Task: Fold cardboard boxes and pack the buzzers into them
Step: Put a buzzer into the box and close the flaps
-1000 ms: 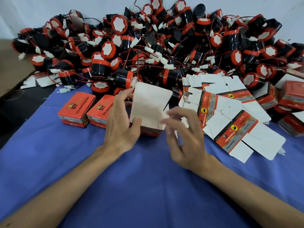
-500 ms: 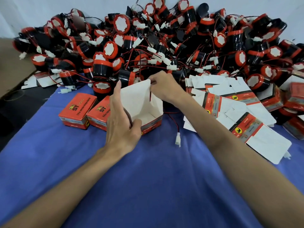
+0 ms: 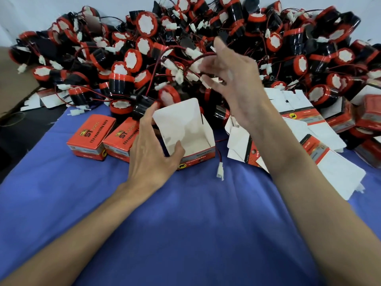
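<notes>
Buzzers [image 3: 145, 25]: black cylinders with red rims and white faces, heaped across the far side of the table. Too many and too tangled to count.

Open box [image 3: 185, 129]: 1, upright on the blue cloth [image 3: 185, 223] at the near edge of the heap. Its lid flap stands up at the back and its white inside holds nothing.

Left hand [image 3: 152, 153]: grips the open box, thumb hooked over the near wall, fingers laid along its left side.

Right hand [image 3: 237, 83]: raised over the heap, clear of the box. Thumb and forefinger pinch a red-and-black lead [image 3: 193, 60]; the other fingers are half-curled and apart. The hand is blurred.

Closed boxes: 2, orange-red, side by side just left of the open box, first [image 3: 90, 137], second [image 3: 121, 141]; the second sits against the left hand.

Flat box blanks [image 3: 309, 129]: a loose overlapping stack to the right, partly under the right forearm. Count unclear.

Folded boxes [image 3: 371, 112]: several at the far right edge, blurred.

White connector [image 3: 220, 171]: 1, lying on the cloth just right of the open box.
</notes>
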